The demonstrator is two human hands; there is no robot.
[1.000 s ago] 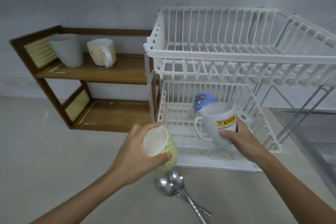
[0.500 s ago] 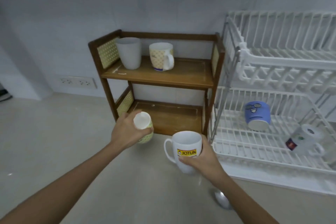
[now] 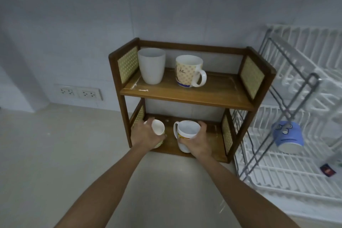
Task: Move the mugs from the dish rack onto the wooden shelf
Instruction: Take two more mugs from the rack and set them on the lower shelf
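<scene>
Both hands reach into the lower level of the wooden shelf (image 3: 187, 99). My left hand (image 3: 146, 136) grips a small green-patterned cup (image 3: 158, 127) at the left of that level. My right hand (image 3: 198, 140) holds a white mug with a yellow label (image 3: 187, 131), its handle pointing left, at the middle of the same level. On the upper level stand a plain white cup (image 3: 151, 65) and a patterned mug with a white handle (image 3: 188, 71). A blue mug with a face (image 3: 287, 136) lies in the lower tier of the white dish rack (image 3: 288, 176).
The dish rack stands right against the shelf's right side, its grey metal frame (image 3: 288, 102) slanting across. A small dark-labelled object (image 3: 328, 170) lies at the rack's right edge. Wall sockets (image 3: 77, 92) sit on the wall left of the shelf. The pale counter spreads in front.
Both hands carried their mugs leftward from the dish rack and in front of the shelf into its lower level. The view turned left with them.
</scene>
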